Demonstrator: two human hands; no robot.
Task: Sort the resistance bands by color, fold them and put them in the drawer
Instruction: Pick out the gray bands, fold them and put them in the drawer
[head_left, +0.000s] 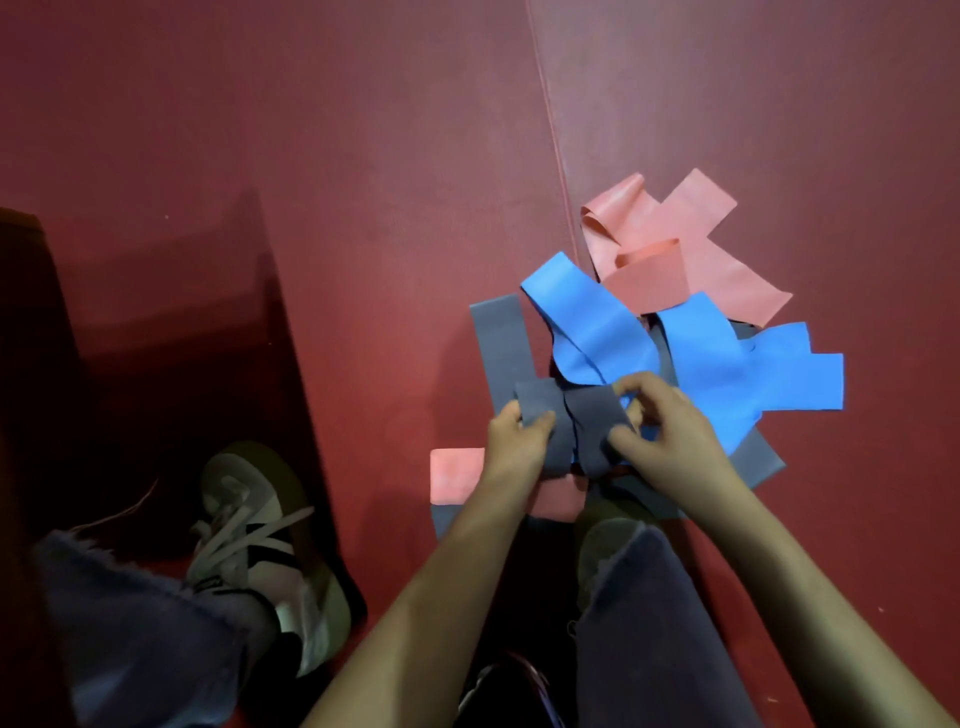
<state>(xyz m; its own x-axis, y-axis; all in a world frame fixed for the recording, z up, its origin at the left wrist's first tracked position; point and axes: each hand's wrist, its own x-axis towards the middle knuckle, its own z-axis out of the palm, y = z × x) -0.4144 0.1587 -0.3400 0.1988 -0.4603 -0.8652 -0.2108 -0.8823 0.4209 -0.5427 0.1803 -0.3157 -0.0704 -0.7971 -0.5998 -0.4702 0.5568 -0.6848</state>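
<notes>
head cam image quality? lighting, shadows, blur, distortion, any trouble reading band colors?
Head view: dim reddish light; blue bands and pink bands read clearly; the grey band gripped by the left hand and right hand looks duller. Head view: deep shadow at left beside the shoe. Head view: floor seam curves slightly, wide-angle; soft overall, no glare.

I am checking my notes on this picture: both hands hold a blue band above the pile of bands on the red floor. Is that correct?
Not quite. The head view shows the left hand and the right hand holding a grey band, not a blue one. The blue bands lie in the pile beneath, on the red floor.
</notes>
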